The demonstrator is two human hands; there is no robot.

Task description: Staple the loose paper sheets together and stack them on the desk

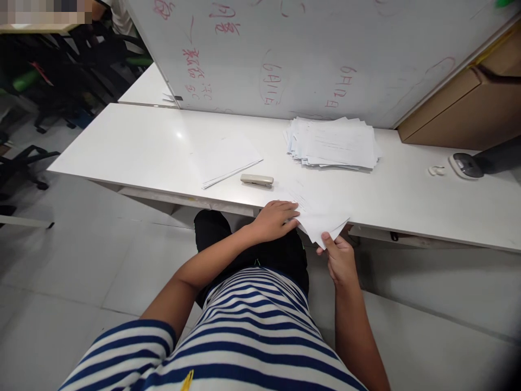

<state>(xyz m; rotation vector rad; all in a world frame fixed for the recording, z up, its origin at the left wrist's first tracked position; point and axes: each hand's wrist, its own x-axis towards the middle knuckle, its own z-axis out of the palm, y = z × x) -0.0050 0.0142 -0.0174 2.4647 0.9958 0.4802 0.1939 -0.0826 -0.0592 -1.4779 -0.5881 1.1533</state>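
Observation:
Printed sheets of paper (pixel 315 214) lie at the desk's front edge, their near corner bent over it. My right hand (pixel 338 255) pinches that corner between thumb and fingers. Flat on the left side of the same sheets rests my left hand (pixel 279 220), its fingers stretched out. A beige stapler (pixel 256 181) stands just beyond my left hand, touched by neither hand. To its left is a small set of white sheets (pixel 228 157). Farther back sits a thick, uneven stack of printed paper (pixel 334 142).
A whiteboard (pixel 244 60) with red writing rises behind the white desk (pixel 122 141). Cardboard boxes (pixel 459 108) stand at the back right, near a small dark-and-white device (pixel 466 165). Office chairs (pixel 24 168) and part of another person (pixel 122 19) are at the left.

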